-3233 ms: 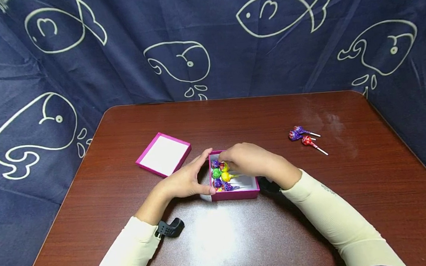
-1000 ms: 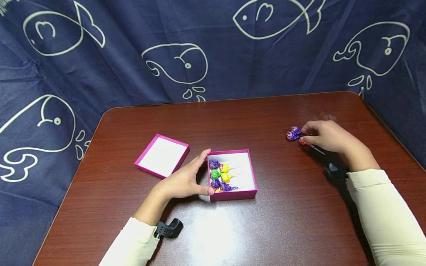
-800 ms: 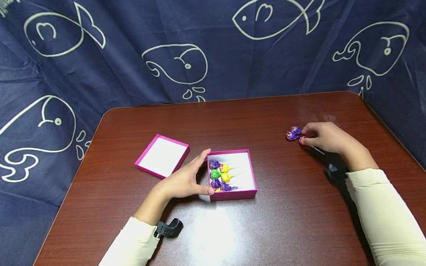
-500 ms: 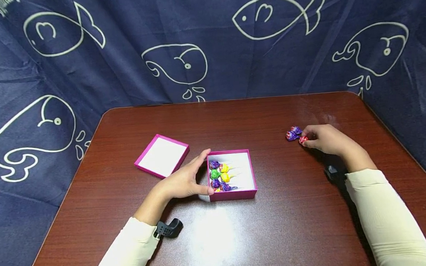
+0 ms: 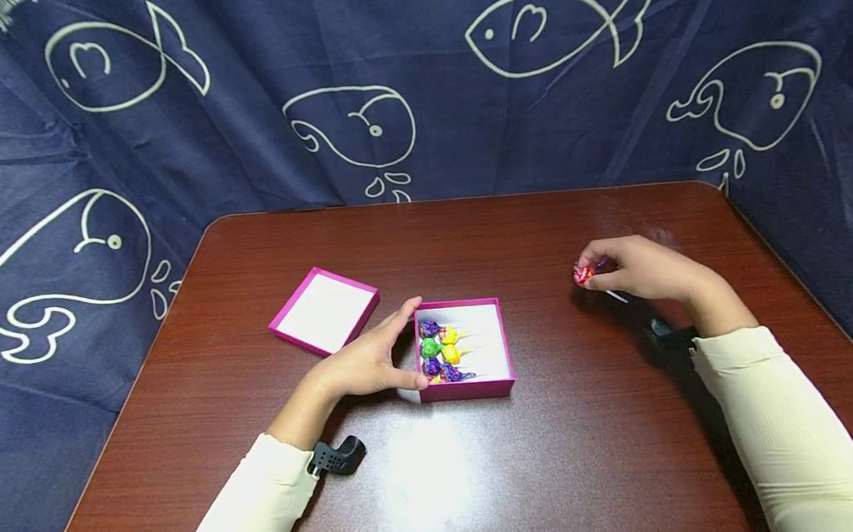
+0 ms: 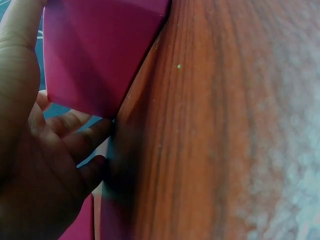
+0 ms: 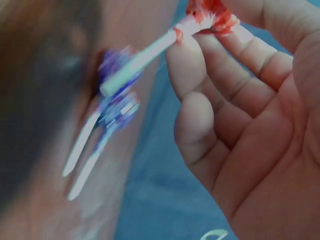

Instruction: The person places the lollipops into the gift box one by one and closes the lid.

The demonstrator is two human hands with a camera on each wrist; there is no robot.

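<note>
On the table, a pink box (image 5: 469,390) holds several wrapped lollipops (image 5: 431,347), purple, green and yellow, with their heads toward its left side. My left hand (image 5: 370,361) holds the box at its left end, thumb at the front corner and index finger at the back corner. At the right, my right hand (image 5: 645,270) pinches a red lollipop (image 5: 582,274) above the table, as the right wrist view shows with its white stick (image 7: 142,62). Below it lie two purple lollipops (image 7: 120,110), mostly hidden by the hand in the head view.
A pink lid (image 5: 325,311) with a white inside lies to the left of the box, inside up. The brown table (image 5: 562,456) ends at a blue cloth backdrop (image 5: 447,147) with white fish and whale drawings.
My right hand went from the box to the lollipops at the right, picked up the red one and has shifted slightly left with it. My left hand stays at the box.
</note>
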